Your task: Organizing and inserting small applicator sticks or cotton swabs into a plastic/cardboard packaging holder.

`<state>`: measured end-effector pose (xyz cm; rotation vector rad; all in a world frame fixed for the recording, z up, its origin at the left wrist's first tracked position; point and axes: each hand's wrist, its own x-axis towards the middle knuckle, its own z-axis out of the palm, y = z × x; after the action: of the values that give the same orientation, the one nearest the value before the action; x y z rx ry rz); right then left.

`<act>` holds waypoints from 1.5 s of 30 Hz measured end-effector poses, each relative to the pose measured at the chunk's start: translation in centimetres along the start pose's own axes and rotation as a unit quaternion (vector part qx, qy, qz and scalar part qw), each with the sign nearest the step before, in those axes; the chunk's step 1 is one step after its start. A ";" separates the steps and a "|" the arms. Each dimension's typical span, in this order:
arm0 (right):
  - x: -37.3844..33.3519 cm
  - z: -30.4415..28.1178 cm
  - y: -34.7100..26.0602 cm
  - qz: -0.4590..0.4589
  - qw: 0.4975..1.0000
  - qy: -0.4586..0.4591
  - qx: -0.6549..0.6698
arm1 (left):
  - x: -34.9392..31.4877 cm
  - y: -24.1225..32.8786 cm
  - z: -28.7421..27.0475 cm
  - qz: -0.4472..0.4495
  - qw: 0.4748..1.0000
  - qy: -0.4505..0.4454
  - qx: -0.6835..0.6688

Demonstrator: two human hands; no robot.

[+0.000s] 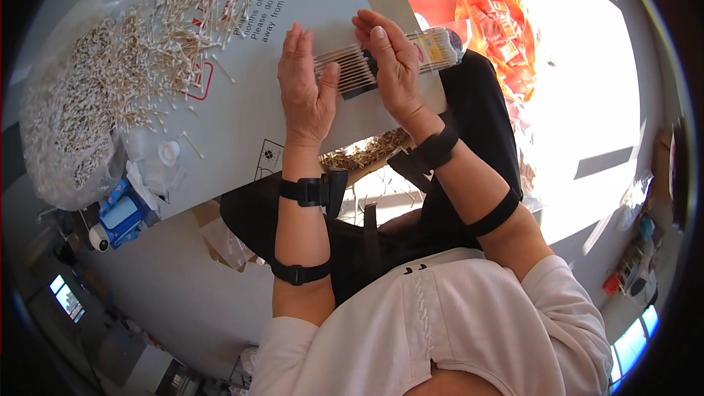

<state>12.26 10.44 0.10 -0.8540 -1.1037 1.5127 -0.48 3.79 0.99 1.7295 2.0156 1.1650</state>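
Note:
A neat row of cotton swabs (345, 67) lies on the table between my hands, over a dark blue piece (359, 92). My left hand (304, 92) stands at the row's left end, its fingers stretched up and its thumb apart. At the right end is my right hand (397, 70), thumb raised and fingers slightly bent, with nothing gripped in it. Whether either palm presses on the swab tips is hard to make out. Just right of my right hand lies a clear packet with a yellow label (438, 50), swabs showing inside it.
A big heap of loose cotton swabs (95, 81) spills from a clear plastic bag over the left of the grey table (242, 110). A blue packet (121, 216) sits at the left edge. Below the table edge is a container of swabs (374, 150). An orange bag (499, 37) stands beyond my knee.

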 end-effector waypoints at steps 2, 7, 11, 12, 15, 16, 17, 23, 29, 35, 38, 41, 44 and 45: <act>0.1 -0.2 0.0 0.006 1.000 -0.004 0.016 | -1.3 1.0 0.1 0.015 0.993 -0.050 0.109; -0.2 -0.3 0.5 0.011 0.999 -0.029 -0.026 | -3.1 1.7 1.2 0.014 0.957 -0.133 0.259; -0.7 0.1 0.4 0.014 1.000 0.004 -0.011 | -2.8 1.3 0.8 -0.016 0.992 -0.056 0.116; -0.7 0.0 0.3 0.013 1.000 0.005 -0.012 | -2.7 1.1 0.8 -0.038 0.998 0.023 -0.032; -0.8 0.3 0.4 0.006 1.000 -0.002 -0.012 | -1.5 0.9 1.0 -0.132 0.933 0.124 -0.311; -1.0 0.5 0.5 -0.010 1.000 -0.005 -0.023 | -1.1 1.0 1.0 -0.145 0.922 0.132 -0.332; -1.1 0.6 0.7 -0.026 0.999 -0.009 -0.036 | -0.9 0.9 1.3 -0.146 0.922 0.133 -0.332; -0.8 0.4 1.2 -0.031 0.998 -0.022 -0.055 | -0.5 1.2 2.4 -0.154 0.886 0.156 -0.410; -0.4 0.3 1.1 -0.056 0.996 0.005 -0.062 | -1.1 0.9 1.6 -0.173 0.870 0.210 -0.412; -1.0 -0.5 0.8 -0.051 0.997 0.030 -0.056 | -0.5 -0.5 -1.0 -0.078 0.987 0.138 -0.036; -1.0 -0.9 0.8 -0.073 0.990 0.012 -0.124 | 0.6 -0.2 -1.6 -0.021 0.998 0.054 0.036; -1.0 -0.9 0.7 -0.073 0.989 0.012 -0.124 | 1.4 -0.5 -1.8 0.013 0.995 -0.001 0.103; -0.9 -0.9 0.7 -0.075 0.989 0.012 -0.131 | 1.8 -0.8 -1.7 0.047 0.989 -0.040 0.136; -0.9 -0.9 0.7 -0.075 0.988 0.013 -0.131 | 1.8 -0.8 -1.7 0.046 0.988 -0.050 0.140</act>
<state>13.03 9.71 -0.91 -0.9431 -1.3373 1.2475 -2.65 4.76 2.10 1.9876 2.1410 0.8328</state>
